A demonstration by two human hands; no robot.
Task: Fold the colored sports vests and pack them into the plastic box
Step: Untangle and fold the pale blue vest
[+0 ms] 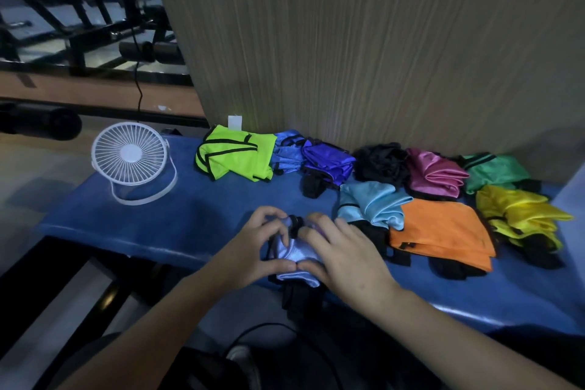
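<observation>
A pale lilac vest with black trim lies bunched at the front edge of the blue table, its black straps hanging over the edge. My left hand grips its left side with curled fingers. My right hand rests on its right side, thumb tucked under the cloth. Folded vests lie behind in a row: neon green, blue, purple, black, pink, dark green. Closer lie light blue, orange and yellow ones. No plastic box is in view.
A small white desk fan stands on the table's left end. A wood-grain wall panel rises right behind the vests. Gym equipment fills the far left. A black cable runs on the floor below the table edge.
</observation>
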